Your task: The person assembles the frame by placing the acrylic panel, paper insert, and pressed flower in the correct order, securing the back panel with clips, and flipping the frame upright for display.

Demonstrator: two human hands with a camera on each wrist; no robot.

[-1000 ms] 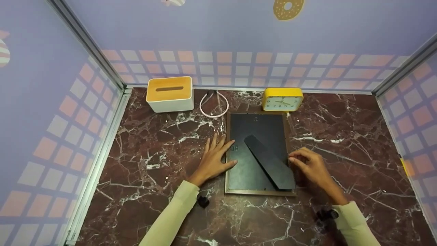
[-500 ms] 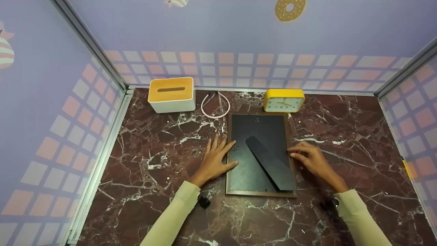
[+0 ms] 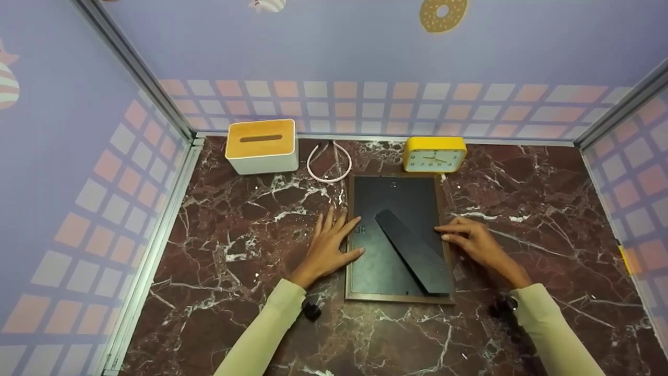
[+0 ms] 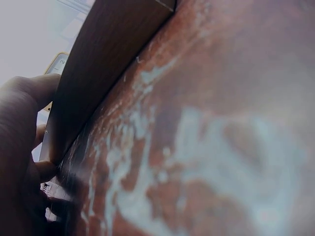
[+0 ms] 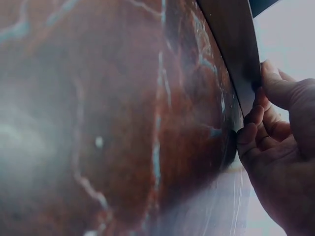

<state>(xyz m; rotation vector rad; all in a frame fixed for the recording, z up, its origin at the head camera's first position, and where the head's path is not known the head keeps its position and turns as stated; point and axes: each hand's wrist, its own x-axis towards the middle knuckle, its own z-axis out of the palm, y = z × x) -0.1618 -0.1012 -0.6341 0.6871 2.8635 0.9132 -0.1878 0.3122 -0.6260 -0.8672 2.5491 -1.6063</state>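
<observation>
A picture frame (image 3: 373,271) lies face down on the marble-patterned table, its black back and folded stand leg (image 3: 412,250) showing. My left hand (image 3: 326,250) spreads its straight fingers along the left side, with thumb and index fingertips over the border. In the left wrist view, fingers reach along the frame's brown side (image 4: 98,64). At the opposite edge, my right hand (image 3: 477,245) holds the border between thumb and fingers. The right wrist view shows one digit (image 5: 278,86) at the top edge and curled fingers (image 5: 253,125) against the side.
Behind the frame stands a yellow alarm clock (image 3: 434,154). A pinkish headband (image 3: 330,180) lies at the back beside a white tissue box (image 3: 266,164) with a wooden lid. Purple panels (image 3: 355,47) enclose the table at the back and both sides.
My right hand has slid slightly away from me along the frame's right edge, and its index finger now reaches further over the border. The left hand stays on the left edge.
</observation>
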